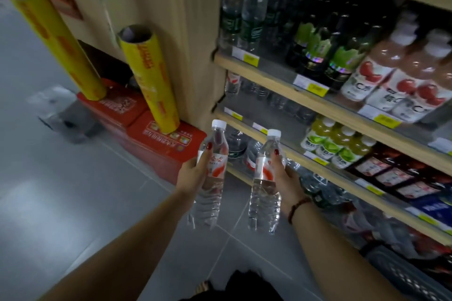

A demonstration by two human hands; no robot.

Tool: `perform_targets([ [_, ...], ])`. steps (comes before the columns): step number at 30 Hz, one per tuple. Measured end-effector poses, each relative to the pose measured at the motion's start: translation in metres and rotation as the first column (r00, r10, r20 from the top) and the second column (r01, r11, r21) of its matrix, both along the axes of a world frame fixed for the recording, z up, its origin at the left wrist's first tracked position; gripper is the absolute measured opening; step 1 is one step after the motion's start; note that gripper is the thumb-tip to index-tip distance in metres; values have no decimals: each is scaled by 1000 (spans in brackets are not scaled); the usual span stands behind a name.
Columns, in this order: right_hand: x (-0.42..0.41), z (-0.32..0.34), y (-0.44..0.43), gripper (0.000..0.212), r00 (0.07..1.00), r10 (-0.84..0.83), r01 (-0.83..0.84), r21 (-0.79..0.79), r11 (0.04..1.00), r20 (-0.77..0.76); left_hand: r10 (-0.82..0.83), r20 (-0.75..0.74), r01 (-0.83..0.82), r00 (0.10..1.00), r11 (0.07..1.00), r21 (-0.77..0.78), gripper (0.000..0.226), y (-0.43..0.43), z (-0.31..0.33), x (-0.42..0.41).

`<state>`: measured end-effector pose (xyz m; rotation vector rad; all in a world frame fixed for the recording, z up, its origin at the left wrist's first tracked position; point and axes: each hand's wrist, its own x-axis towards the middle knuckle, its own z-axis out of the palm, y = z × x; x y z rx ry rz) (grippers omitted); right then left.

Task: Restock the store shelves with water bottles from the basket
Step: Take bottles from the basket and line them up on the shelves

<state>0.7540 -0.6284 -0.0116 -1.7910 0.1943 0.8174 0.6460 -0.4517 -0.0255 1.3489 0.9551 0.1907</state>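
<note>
- Grey tiled floor ran along a store aisle, with the drinks shelves rising just beyond the fingers.
- Left hand had its fingers wrapped around one water bottle, held upright by the label.
- Right hand gripped a second water bottle the same way, its fingers curled on the label.
- Both bottles hung in the air short of the low shelf, neither one placed yet.
- Clear bottles already stood on that shelf just past the fingertips, with room showing beside them.
- A dark basket sat behind the right wrist; its contents were too dim to count, so the stock remaining could not be judged.
</note>
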Motion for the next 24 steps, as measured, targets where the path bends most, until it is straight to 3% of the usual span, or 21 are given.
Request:
perform_targets([
  [2, 9, 0, 0, 103, 1000, 6, -6, 18, 1000, -1, -4, 27, 4, 1000, 1000, -13, 38, -1, -3, 6],
  [5, 33, -7, 14, 78, 1000, 20, -19, 64, 998, -20, -2, 32, 4, 999, 998, -56, 38, 6, -5, 18],
  [13, 125, -49, 77, 54, 997, 48, -45, 55, 997, -53, 75, -75, -80, 994, 994, -72, 32, 44, -36, 76],
  [19, 173, -72, 107, 80, 992, 111, -113, -18, 993, -57, -14, -136, 9, 991, 999, -37, 44, 68, -75, 122],
  [24, 215, -109, 129, 103, 999, 43, -43, 1, 999, -11, -57, -143, 52, 988, 998, -37, 51, 83, -121, 158],
])
